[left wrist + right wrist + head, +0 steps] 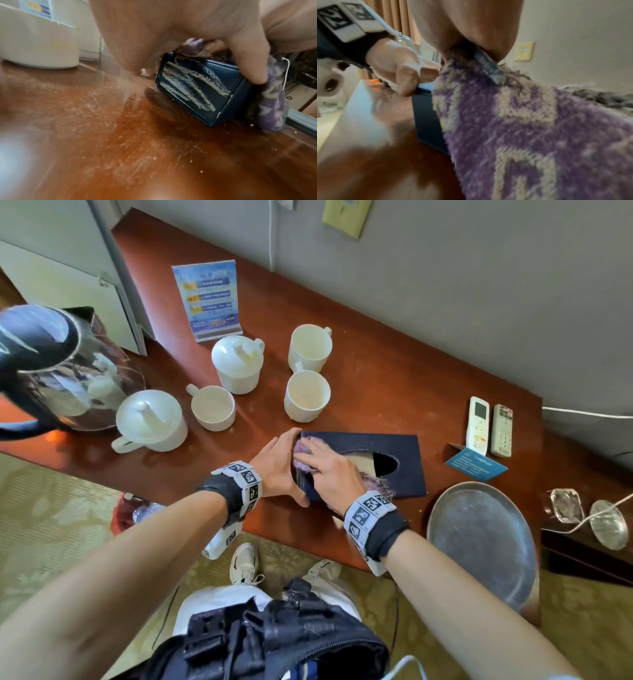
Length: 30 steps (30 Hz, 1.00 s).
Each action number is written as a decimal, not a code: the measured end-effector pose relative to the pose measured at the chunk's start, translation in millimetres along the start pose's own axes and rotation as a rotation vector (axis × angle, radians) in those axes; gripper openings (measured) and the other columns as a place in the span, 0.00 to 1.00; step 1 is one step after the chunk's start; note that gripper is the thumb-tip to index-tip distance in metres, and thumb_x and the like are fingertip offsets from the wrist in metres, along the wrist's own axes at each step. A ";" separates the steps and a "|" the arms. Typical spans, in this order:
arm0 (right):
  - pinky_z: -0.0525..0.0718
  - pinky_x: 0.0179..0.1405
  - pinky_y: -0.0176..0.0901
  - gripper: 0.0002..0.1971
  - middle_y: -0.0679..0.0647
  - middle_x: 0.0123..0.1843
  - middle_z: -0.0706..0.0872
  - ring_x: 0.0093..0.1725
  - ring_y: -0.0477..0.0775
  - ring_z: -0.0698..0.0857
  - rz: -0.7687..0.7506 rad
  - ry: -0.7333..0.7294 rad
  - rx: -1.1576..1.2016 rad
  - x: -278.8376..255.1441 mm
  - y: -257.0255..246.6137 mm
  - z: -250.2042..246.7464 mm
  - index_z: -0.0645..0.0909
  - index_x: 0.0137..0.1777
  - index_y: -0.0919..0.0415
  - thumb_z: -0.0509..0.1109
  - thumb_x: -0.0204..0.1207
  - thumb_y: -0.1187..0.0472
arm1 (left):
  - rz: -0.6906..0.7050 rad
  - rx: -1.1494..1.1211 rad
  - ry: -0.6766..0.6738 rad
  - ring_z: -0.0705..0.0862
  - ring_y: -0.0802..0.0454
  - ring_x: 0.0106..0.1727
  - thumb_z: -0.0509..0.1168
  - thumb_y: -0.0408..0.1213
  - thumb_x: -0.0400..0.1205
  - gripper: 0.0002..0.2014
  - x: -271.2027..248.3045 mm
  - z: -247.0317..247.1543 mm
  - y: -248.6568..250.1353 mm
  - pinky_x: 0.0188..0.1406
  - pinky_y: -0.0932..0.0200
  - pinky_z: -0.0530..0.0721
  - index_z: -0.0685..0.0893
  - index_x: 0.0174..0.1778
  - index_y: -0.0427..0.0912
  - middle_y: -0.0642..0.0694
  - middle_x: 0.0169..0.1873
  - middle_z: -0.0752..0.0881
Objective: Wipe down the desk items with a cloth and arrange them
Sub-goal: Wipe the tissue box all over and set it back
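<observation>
A dark navy tissue box lies on the red-brown desk. My left hand grips its left end, thumb on the near side and fingers on the far side. In the left wrist view that end of the tissue box shows pale dusty streaks. My right hand lies over a bunched purple-and-white cloth and holds it against the box's top left corner. The cloth trails out under my palm and down the box's near side.
Several white cups, two with lids, stand left of the box beside a glass kettle and a blue sign. Right of the box lie two remotes, a blue card and a round metal tray. Crumbs dot the desk.
</observation>
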State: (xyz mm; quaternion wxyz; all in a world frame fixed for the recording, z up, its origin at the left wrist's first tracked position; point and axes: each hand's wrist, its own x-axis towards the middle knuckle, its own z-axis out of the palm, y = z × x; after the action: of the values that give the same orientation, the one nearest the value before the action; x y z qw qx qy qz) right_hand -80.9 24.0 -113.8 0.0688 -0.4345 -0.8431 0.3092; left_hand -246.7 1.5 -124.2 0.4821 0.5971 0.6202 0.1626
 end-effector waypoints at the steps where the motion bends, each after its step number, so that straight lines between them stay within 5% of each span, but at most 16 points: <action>1: 0.69 0.80 0.46 0.24 0.57 0.80 0.75 0.82 0.57 0.69 0.018 0.017 -0.001 5.4 0.7 -1.6 0.84 0.70 0.59 0.62 0.77 0.74 | 0.008 0.006 0.006 0.71 0.49 0.77 0.82 0.63 0.42 0.72 0.1 0.5 -1.1 0.81 0.40 0.66 0.57 0.82 0.43 0.51 0.74 0.73; 6: 0.72 0.69 0.43 0.23 0.48 0.80 0.75 0.75 0.54 0.76 0.182 0.135 -0.008 27.4 -11.0 -7.5 0.83 0.71 0.49 0.62 0.81 0.69 | 0.035 0.050 0.012 0.63 0.49 0.82 0.85 0.57 0.49 0.73 -3.8 -2.8 3.9 0.85 0.40 0.57 0.51 0.86 0.42 0.49 0.81 0.64; 13: 0.81 0.65 0.51 0.20 0.53 0.74 0.82 0.64 0.64 0.85 0.430 0.413 -0.030 4.8 39.1 -35.5 0.89 0.63 0.55 0.65 0.78 0.73 | -0.024 0.076 -0.012 0.58 0.49 0.86 0.88 0.51 0.57 0.71 -5.0 -4.0 9.5 0.88 0.49 0.44 0.47 0.87 0.40 0.48 0.83 0.63; 16: 0.74 0.71 0.45 0.25 0.59 0.74 0.81 0.71 0.60 0.81 0.225 0.277 0.021 0.8 9.8 -18.2 0.89 0.62 0.60 0.61 0.71 0.80 | -0.020 0.092 -0.013 0.57 0.49 0.86 0.87 0.55 0.56 0.73 -3.4 -2.5 4.3 0.88 0.48 0.44 0.45 0.87 0.39 0.46 0.85 0.61; 19: 0.64 0.79 0.40 0.30 0.57 0.82 0.72 0.83 0.54 0.66 0.137 0.072 -0.003 -2.8 -5.8 -5.1 0.81 0.73 0.62 0.59 0.72 0.80 | -0.016 0.113 -0.035 0.56 0.50 0.86 0.86 0.55 0.58 0.72 -3.0 -3.6 4.0 0.88 0.48 0.44 0.44 0.87 0.39 0.45 0.85 0.58; 21: 0.68 0.78 0.43 0.29 0.53 0.83 0.70 0.83 0.53 0.67 0.214 0.087 -0.017 -3.7 8.5 -17.5 0.82 0.73 0.57 0.59 0.75 0.78 | -0.021 0.091 -0.024 0.58 0.49 0.85 0.87 0.52 0.58 0.71 -3.8 -3.7 6.1 0.88 0.48 0.48 0.45 0.87 0.40 0.45 0.85 0.60; 24: 0.76 0.71 0.51 0.25 0.53 0.81 0.75 0.73 0.63 0.79 0.454 0.310 -0.011 -11.3 49.1 -51.8 0.84 0.70 0.55 0.61 0.78 0.75 | -0.020 0.069 -0.012 0.59 0.47 0.85 0.88 0.51 0.55 0.71 -2.2 -2.5 3.7 0.88 0.47 0.47 0.47 0.86 0.42 0.45 0.83 0.64; 30: 0.78 0.63 0.48 0.18 0.57 0.75 0.81 0.64 0.71 0.83 0.697 0.457 -0.113 -19.8 86.0 -77.9 0.87 0.66 0.54 0.64 0.82 0.69 | -0.013 0.085 -0.004 0.60 0.43 0.85 0.86 0.60 0.47 0.74 4.5 2.8 -8.1 0.87 0.41 0.54 0.49 0.85 0.49 0.48 0.82 0.66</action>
State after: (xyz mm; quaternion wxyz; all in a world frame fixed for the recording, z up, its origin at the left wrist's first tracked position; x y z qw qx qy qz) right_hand 20.6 81.8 -98.4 0.1215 -0.7542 -0.6244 0.1628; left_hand -248.4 2.6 -133.8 0.4585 0.6134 0.6294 0.1317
